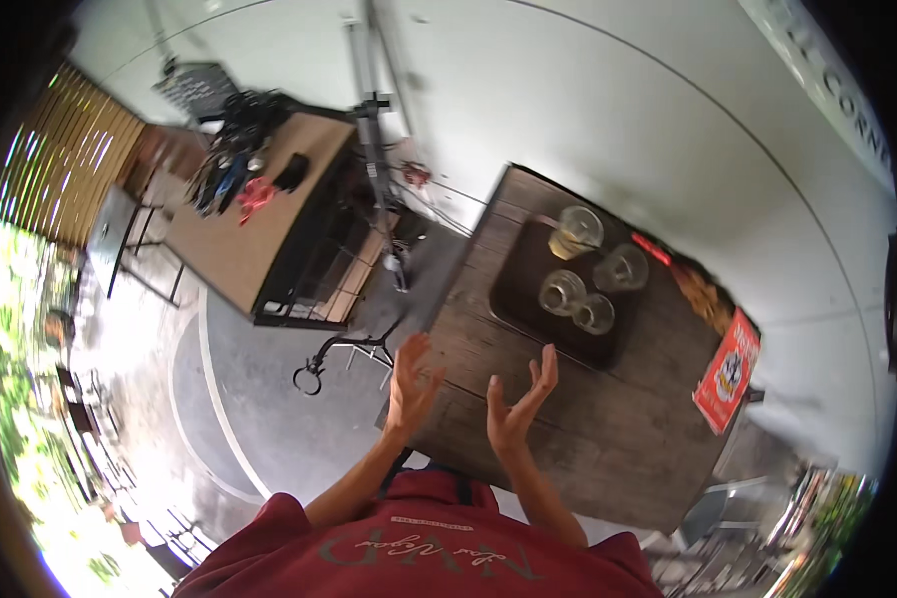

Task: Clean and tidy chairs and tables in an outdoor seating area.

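Observation:
My left hand [412, 389] is raised near the left edge of a dark wooden table [456, 329], fingers apart and holding nothing. To its right my right hand [522, 404] is lifted over the table front, empty, thumb and fingers spread. Beyond it lies a dark rectangular tray [519, 288]. Several clear vessels stand on the tray. A glass [577, 230] at the back holds some yellowish liquid. Another glass [620, 267] is to its right, with a smaller glass [562, 291] and a glass [593, 314] nearer me. Neither hand touches the tray.
A red printed card [726, 374] lies at the table's right edge, near a blurred brown item [699, 295]. At left stands a second table [217, 247] with cables [247, 123] and a red item [256, 198]. A black stand [377, 164] rises between the tables, by a pale wall [605, 97].

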The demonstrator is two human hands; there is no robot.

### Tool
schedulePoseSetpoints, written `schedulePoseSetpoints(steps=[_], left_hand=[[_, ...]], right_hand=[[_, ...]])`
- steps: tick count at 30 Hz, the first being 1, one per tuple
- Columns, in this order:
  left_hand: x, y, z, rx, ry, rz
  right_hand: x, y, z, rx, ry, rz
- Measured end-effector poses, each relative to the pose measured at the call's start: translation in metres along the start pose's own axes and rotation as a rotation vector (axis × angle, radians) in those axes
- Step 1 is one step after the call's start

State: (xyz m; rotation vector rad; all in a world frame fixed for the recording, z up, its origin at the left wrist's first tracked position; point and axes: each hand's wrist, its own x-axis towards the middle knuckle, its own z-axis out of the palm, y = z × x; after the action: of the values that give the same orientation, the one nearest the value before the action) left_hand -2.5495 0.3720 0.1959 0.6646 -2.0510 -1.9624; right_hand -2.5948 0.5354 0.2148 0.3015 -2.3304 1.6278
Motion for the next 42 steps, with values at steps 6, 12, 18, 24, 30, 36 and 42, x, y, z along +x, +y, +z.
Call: schedulePoseSetpoints(steps=[6,12,18,24,30,36,42], left_hand=[[-0.078,0.016,-0.094,-0.116,0.115,0.124],[-0.181,0.000,-0.226,-0.246,0.491,0.205],[-0.312,-0.039,-0.352,-0.240,0.993,0.151],[-0.422,-0.056,-0.422,-0.211,1.478,0.130],[-0.473,-0.083,-0.438,-0.314,1.782,0.032],[-0.496,-0.112,-0.481,-0.399,1.942,-0.039],[-0.495,-0.108,-0.594,-0.429,1.996,0.014]], right_hand=[[-0.027,-0.073,0.053,0.105,-0.252,-0.259],[-0.102,-0.148,0.127,0.167,-0.418,-0.411],[-0.277,-0.222,0.225,0.393,-0.895,-0.315],[-0.423,-0.298,0.273,0.600,-1.466,-0.383],[-0.492,-0.323,0.325,0.652,-1.794,-0.423],[-0.536,-0.336,0.391,0.494,-1.969,-0.329],[-0.583,-0.389,0.481,0.571,-2.012,-0.348]])
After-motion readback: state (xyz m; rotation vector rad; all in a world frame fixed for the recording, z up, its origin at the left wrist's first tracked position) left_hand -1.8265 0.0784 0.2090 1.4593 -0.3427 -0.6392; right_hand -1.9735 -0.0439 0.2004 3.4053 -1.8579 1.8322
